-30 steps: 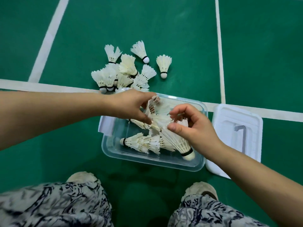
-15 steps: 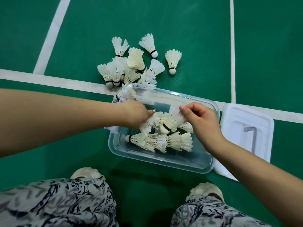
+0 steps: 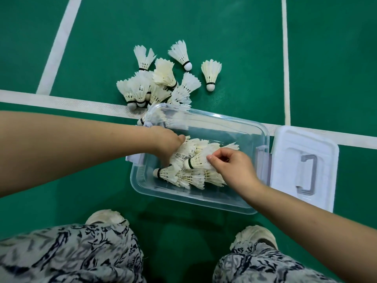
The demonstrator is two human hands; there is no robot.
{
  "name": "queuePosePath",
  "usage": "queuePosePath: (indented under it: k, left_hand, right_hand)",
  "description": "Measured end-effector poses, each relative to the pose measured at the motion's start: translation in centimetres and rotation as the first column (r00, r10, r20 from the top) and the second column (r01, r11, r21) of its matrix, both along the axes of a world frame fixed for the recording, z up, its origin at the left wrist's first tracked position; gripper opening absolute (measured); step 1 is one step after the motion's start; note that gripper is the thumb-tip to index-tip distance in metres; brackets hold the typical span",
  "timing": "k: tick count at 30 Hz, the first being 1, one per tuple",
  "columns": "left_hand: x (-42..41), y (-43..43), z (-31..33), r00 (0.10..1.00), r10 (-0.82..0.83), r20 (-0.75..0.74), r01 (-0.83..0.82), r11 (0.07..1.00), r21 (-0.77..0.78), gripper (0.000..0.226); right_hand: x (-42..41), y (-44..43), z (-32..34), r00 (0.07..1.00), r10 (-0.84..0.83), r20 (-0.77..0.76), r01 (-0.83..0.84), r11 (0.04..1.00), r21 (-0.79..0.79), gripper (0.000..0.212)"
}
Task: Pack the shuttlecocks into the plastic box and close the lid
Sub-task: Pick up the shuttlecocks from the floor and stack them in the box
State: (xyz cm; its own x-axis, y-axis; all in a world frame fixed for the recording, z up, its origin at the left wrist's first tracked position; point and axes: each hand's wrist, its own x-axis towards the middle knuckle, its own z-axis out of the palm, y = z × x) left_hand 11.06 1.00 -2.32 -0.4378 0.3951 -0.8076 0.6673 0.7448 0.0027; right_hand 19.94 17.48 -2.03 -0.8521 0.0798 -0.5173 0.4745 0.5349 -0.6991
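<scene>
A clear plastic box (image 3: 230, 203) sits on the green court floor between my feet and a pile of white shuttlecocks (image 3: 157, 86). Several shuttlecocks (image 3: 183, 176) lie inside the box. My left hand (image 3: 167, 144) reaches in over the left wall, its fingers down among the feathers and partly hidden. My right hand (image 3: 234, 166) pinches the feather skirt of a shuttlecock (image 3: 199, 161) lying on top of the others. The white lid (image 3: 289, 158) with a grey handle lies flat to the right of the box.
Two single shuttlecocks (image 3: 211, 74) lie a little apart at the back right of the pile. White court lines (image 3: 61, 103) cross the floor behind the box. My two shoes (image 3: 106, 216) and patterned trouser legs fill the bottom edge.
Both hands have gone lower into the box, carrying shuttlecocks down onto the ones lying there. The right hand's shuttlecock now lies on top of the stack instead of standing tilted.
</scene>
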Motion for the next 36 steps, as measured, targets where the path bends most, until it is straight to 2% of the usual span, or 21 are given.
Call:
queuePosePath:
  k: [5,10,18,21,24,30,36]
  left_hand:
    - [-0.5,0.3,0.1,0.998,0.032,0.045,-0.032,0.999,0.004,0.091]
    - [-0.3,0.2,0.0,1.0,0.015,0.025,-0.015,1.0,0.006,0.092]
    - [0.0,0.0,-0.3,0.999,-0.044,-0.024,0.044,0.999,0.011,0.093]
    - [0.0,-0.1,-0.6,0.998,-0.046,-0.035,0.047,0.999,0.028,0.097]
    - [-0.2,-0.3,-0.8,0.999,-0.044,-0.025,0.046,0.997,0.059,0.097]
    - [-0.2,-0.3,-0.6,1.0,-0.013,0.014,0.011,0.989,0.148,0.084]
    - [-0.3,-0.8,-0.2,0.996,0.015,0.084,-0.036,0.968,0.248,0.084]
  right_hand:
    - [-0.2,-0.2,-0.4,0.999,-0.023,0.034,0.025,0.998,-0.051,0.02]
    - [-0.6,-0.8,-1.2,0.993,0.048,0.107,-0.036,0.993,-0.11,0.02]
    - [-1.1,-2.3,-2.1,0.939,0.305,0.16,-0.29,0.951,-0.11,0.025]
    - [-0.9,-2.8,-2.9,0.876,0.451,0.17,-0.455,0.89,-0.013,0.028]
    - [-0.7,-2.9,-3.2,0.828,0.535,0.169,-0.549,0.834,0.051,0.017]
    - [-1.0,-2.7,-3.4,0.841,0.52,0.151,-0.526,0.85,0.004,0.012]
    - [-0.8,-1.9,-3.6,0.887,0.444,0.127,-0.432,0.895,-0.114,0.018]
